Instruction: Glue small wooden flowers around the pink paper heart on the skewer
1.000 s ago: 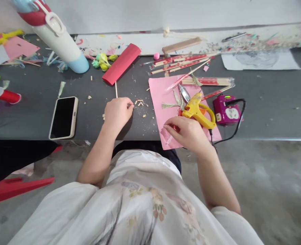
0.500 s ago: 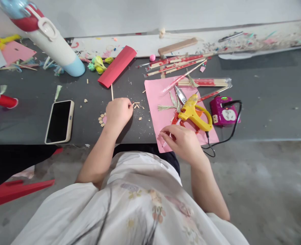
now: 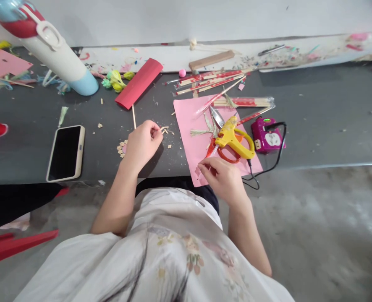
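Note:
My left hand [image 3: 142,142] rests on the dark table [image 3: 315,121], fingers curled in a pinch beside several small wood bits [image 3: 166,131]; what it pinches is too small to name. A thin wooden stick [image 3: 133,116] lies just beyond it. My right hand [image 3: 221,178] is closed near the front edge of a pink paper sheet [image 3: 192,142], pinching something thin that I cannot make out. Just beyond it lie a yellow glue gun [image 3: 233,138] and red-handled scissors [image 3: 225,149].
A phone [image 3: 64,152] lies left of my left hand. A folded red card [image 3: 139,82], a tilted white and blue bottle [image 3: 60,58], packs of chopsticks [image 3: 217,79] and a purple power socket [image 3: 266,138] with a black cord stand on the table. White paper lines the back edge.
My right hand has drawn back from the glue gun toward the pink sheet's front edge. My left hand stays pinched by the wood bits. The view has shifted a little to the right.

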Demonstrator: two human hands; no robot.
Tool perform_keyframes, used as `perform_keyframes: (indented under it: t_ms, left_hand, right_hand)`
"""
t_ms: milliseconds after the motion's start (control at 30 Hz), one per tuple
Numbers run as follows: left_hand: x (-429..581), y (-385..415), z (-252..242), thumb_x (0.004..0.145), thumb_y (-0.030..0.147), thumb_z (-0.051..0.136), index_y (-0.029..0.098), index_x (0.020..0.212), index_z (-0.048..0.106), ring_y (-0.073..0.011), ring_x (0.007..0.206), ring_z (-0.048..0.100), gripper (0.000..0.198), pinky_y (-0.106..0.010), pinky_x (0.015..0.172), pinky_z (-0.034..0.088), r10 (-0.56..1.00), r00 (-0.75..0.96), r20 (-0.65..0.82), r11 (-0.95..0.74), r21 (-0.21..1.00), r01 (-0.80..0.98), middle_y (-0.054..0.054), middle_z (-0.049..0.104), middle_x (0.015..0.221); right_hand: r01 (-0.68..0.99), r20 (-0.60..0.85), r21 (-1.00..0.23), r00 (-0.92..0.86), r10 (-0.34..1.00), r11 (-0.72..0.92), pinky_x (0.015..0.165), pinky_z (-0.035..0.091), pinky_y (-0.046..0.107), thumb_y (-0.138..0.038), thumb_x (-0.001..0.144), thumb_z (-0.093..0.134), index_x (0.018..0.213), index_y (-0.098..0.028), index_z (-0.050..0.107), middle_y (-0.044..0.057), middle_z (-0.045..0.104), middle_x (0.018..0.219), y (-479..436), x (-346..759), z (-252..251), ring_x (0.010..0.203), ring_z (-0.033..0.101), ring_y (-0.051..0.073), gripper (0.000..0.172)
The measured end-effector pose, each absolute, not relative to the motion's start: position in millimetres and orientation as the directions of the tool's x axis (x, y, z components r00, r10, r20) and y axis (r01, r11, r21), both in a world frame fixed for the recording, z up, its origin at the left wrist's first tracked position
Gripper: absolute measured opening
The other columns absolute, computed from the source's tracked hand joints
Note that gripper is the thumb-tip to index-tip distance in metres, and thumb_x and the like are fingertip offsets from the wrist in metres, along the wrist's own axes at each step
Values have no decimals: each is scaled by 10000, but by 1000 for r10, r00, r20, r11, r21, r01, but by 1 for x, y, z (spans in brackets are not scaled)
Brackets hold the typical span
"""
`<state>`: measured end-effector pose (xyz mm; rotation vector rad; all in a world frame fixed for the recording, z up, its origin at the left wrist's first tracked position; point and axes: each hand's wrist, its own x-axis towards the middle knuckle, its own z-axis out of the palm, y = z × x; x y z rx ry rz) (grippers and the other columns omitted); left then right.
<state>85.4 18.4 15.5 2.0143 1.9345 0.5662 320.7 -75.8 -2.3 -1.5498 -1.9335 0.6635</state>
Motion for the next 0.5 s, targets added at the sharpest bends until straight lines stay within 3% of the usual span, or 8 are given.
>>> perform_keyframes:
  t_ms: [233,367,500]
  left_hand:
    - [93,-1,16,902,356,549,184,941,604,-114,657,576,184,-236,638,447,992,126,13,-88,785,614,-3,659,801]
    - [98,-14,22,907,385,567,189,944,611,-103,624,554,204,-227,598,428,974,225,-17,-112,830,546,15,634,753]
    - [98,-28,27,921,449,566,199,936,614,-98,598,533,255,-226,567,403,918,376,-125,-99,846,524,24,619,716]
  right_hand:
    - [646,177,-738,-92,980,194,606,454,241,-234,919,606,872,-197,687,21,721,779,-79,313,2,630,608,122,100]
    - [598,209,-780,-30,978,185,597,459,240,-244,920,610,1008,-191,694,4,686,752,-74,297,5,592,564,111,132]
    - [577,280,-768,-90,956,279,628,474,241,-264,945,596,1177,-188,661,20,681,831,-70,286,7,636,567,114,252]
